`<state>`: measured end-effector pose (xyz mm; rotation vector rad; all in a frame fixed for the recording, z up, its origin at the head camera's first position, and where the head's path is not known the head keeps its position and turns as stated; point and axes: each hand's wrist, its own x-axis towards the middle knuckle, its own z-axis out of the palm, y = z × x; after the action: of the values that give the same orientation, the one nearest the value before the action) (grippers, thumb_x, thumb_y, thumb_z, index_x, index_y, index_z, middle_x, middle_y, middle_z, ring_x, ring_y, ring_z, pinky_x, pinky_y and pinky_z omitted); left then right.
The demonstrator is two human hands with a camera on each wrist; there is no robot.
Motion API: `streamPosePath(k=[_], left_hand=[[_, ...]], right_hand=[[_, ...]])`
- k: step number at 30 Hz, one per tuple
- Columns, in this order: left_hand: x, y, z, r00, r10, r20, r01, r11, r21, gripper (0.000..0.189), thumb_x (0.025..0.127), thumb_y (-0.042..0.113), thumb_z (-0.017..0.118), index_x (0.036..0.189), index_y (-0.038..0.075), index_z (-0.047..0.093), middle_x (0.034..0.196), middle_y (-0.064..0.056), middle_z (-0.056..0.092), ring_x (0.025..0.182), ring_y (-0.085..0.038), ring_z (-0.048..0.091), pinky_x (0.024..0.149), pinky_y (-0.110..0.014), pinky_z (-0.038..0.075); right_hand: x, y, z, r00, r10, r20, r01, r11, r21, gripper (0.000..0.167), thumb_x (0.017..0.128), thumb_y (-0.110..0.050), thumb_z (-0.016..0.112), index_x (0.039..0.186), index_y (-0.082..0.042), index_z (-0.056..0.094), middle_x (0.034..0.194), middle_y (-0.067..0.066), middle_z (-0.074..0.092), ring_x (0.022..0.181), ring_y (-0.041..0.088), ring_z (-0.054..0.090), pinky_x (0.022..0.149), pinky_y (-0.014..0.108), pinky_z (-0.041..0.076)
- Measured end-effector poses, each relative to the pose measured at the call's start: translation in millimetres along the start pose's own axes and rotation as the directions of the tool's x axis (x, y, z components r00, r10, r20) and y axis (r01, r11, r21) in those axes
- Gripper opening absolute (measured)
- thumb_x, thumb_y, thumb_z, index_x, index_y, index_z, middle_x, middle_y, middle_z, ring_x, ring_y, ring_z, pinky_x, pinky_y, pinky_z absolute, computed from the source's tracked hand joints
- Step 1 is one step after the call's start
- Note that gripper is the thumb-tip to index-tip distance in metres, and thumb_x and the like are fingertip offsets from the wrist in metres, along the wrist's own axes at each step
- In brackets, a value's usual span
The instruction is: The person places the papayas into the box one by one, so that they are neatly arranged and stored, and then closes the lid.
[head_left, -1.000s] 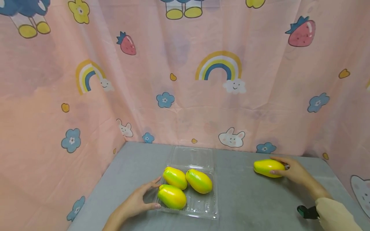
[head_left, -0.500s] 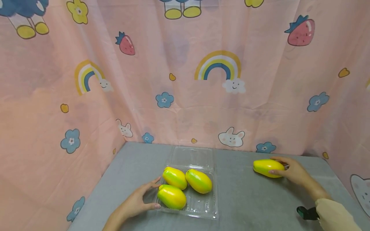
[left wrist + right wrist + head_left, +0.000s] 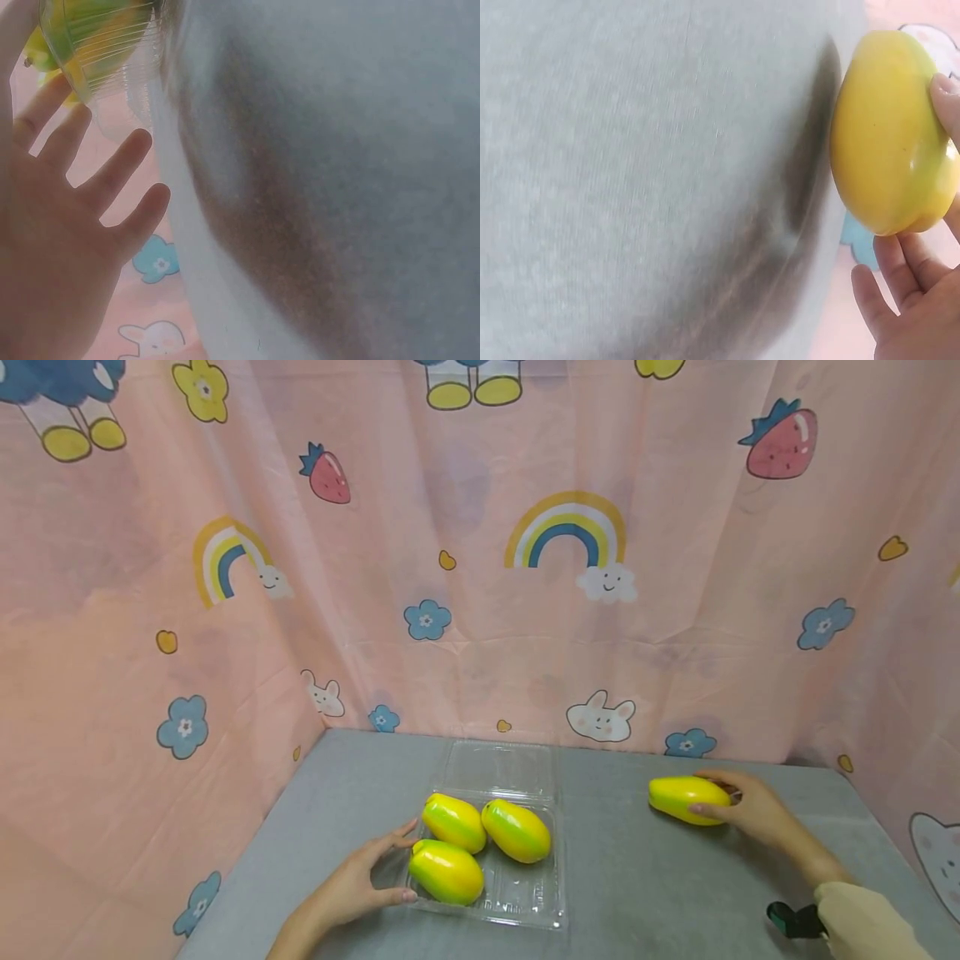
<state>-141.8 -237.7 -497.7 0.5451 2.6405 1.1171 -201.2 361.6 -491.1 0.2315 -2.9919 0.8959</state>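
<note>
My right hand [image 3: 753, 810] grips a yellow-green papaya [image 3: 684, 799] at its right end, close over the right side of the grey table. In the right wrist view the thumb lies along one side of the papaya [image 3: 889, 135] and fingers reach its lower end. My left hand [image 3: 358, 878] is at the left side of a clear plastic clamshell box [image 3: 521, 897], thumb at the front corner and fingertips at the left wall. Three papayas [image 3: 446, 872] lie in the box. The left wrist view shows the hand's fingers [image 3: 124, 161] spread, near the ribbed box wall [image 3: 124, 45].
The box's transparent lid [image 3: 498, 768] lies folded back toward the curtain. A pink patterned curtain [image 3: 480, 668] closes off the back and sides of the grey table [image 3: 622, 877]. A dark green-and-black object [image 3: 795, 920] shows at the right sleeve [image 3: 866, 918].
The right hand and its papaya have shifted slightly left, toward the box. My left hand, the box and the papayas in it have stayed in place.
</note>
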Motion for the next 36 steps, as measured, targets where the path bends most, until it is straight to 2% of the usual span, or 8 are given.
streamPosePath(k=[5, 11, 19, 25, 36], left_hand=[[-0.2, 1.3, -0.3, 1.0, 0.0, 0.003, 0.0, 1.0, -0.004, 0.069, 0.076, 0.052, 0.08, 0.137, 0.038, 0.052, 0.163, 0.005, 0.031, 0.149, -0.037, 0.031, 0.116, -0.07, 0.025], [-0.3, 1.4, -0.4, 1.0, 0.003, 0.004, -0.003, 1.0, 0.002, 0.07, 0.076, 0.05, 0.08, 0.138, 0.035, 0.052, 0.163, 0.005, 0.032, 0.149, -0.037, 0.032, 0.116, -0.069, 0.027], [-0.2, -0.5, -0.2, 1.0, 0.015, 0.003, -0.015, 1.0, 0.002, 0.068, 0.076, 0.049, 0.081, 0.137, 0.038, 0.051, 0.163, 0.006, 0.032, 0.149, -0.036, 0.032, 0.116, -0.069, 0.027], [-0.4, -1.4, 0.7, 1.0, 0.01, 0.0, -0.01, 1.0, 0.004, 0.067, 0.076, 0.049, 0.081, 0.136, 0.042, 0.051, 0.163, 0.006, 0.031, 0.149, -0.037, 0.032, 0.115, -0.07, 0.027], [-0.4, -0.2, 1.5, 1.0, -0.004, 0.003, 0.004, 1.0, 0.006, 0.068, 0.076, 0.051, 0.08, 0.136, 0.042, 0.051, 0.164, 0.006, 0.031, 0.149, -0.038, 0.032, 0.115, -0.071, 0.026]], right_hand=[[-2.5, -11.9, 6.5, 1.0, -0.006, -0.011, 0.006, 1.0, -0.007, 0.071, 0.084, -0.053, 0.072, 0.134, -0.004, 0.058, 0.13, 0.022, 0.063, 0.106, 0.031, 0.059, 0.084, 0.045, 0.052], [-6.2, -31.9, 15.8, 0.999, -0.025, -0.026, 0.025, 1.0, -0.015, 0.069, 0.081, -0.056, 0.074, 0.131, -0.009, 0.061, 0.125, 0.015, 0.066, 0.103, 0.026, 0.06, 0.08, 0.038, 0.052], [-13.1, -64.1, 28.5, 1.0, -0.016, -0.006, 0.016, 0.999, 0.034, 0.067, 0.079, -0.056, 0.076, 0.129, -0.012, 0.063, 0.122, 0.01, 0.069, 0.101, 0.023, 0.059, 0.079, 0.034, 0.05], [-19.2, -91.1, 34.7, 0.999, -0.021, -0.027, 0.022, 0.999, 0.045, 0.065, 0.078, -0.057, 0.077, 0.124, -0.013, 0.065, 0.114, 0.004, 0.072, 0.097, 0.018, 0.059, 0.081, 0.036, 0.052], [-26.7, -140.6, 44.8, 0.999, -0.026, -0.033, 0.03, 0.992, 0.119, 0.06, 0.076, -0.053, 0.08, 0.122, -0.016, 0.066, 0.111, 0.0, 0.073, 0.097, 0.015, 0.06, 0.085, 0.04, 0.053]])
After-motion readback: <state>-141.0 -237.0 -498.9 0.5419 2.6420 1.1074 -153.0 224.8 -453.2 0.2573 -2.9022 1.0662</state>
